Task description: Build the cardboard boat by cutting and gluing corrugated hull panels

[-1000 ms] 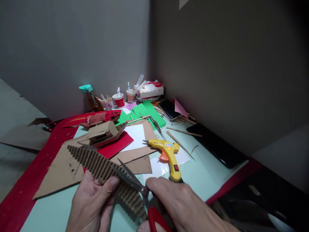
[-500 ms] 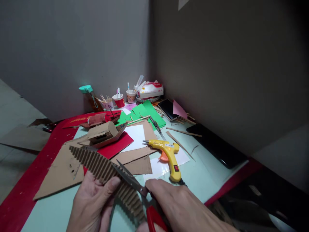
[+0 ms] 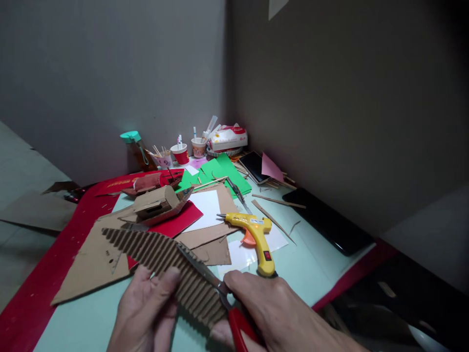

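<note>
your left fingers pinch the ribbed cardboard above the surface; your right fingers grip the scissors. the cardboard seems light and easily creased; its wide middle suits holding.

A hand can pass over the bare worktop between the yellow glue gun and the flat black thing. The glue gun blocks the way just past the right hand. Beyond the left hand, a cardboard boat sticks up in the way.
</note>
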Demonstrator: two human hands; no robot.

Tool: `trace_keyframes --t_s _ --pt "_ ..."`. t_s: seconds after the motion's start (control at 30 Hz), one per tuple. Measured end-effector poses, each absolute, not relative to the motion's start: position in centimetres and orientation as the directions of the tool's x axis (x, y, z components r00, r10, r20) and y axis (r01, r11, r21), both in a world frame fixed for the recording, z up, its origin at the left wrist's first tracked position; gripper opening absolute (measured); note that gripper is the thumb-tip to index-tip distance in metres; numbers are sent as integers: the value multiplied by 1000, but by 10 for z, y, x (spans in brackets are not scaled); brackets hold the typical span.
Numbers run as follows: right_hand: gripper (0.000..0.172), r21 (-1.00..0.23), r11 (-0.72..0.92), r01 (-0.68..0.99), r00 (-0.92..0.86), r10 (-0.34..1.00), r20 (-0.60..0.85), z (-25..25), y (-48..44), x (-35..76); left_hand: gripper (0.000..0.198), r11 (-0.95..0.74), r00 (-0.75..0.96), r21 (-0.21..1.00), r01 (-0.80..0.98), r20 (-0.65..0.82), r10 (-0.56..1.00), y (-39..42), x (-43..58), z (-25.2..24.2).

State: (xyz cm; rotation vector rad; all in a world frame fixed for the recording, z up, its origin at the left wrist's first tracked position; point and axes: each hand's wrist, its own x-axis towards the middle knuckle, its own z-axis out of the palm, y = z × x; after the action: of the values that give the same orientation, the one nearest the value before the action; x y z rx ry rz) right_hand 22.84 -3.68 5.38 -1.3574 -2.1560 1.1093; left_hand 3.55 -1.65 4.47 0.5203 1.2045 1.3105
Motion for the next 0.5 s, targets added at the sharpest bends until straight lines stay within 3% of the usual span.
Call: trace_keyframes --t_s 0.1,0.27,0.37,0.5 --pt "17 -784 213 582 -462 881 -103 54 -38 231 48 293 -137 799 -525 -419 897 -12 27 41" --pt "28 -686 261 679 -418 906 -68 58 -40 233 51 313 -199 824 -473 -446 873 -11 22 36" --pt "38 -662 261 703 -456 880 -137 64 -39 232 36 292 -166 848 -442 -397 903 -12 23 35" --pt "26 -716 216 663 -462 872 -165 66 -38 232 27 300 -130 841 -450 -394 910 -12 22 33"
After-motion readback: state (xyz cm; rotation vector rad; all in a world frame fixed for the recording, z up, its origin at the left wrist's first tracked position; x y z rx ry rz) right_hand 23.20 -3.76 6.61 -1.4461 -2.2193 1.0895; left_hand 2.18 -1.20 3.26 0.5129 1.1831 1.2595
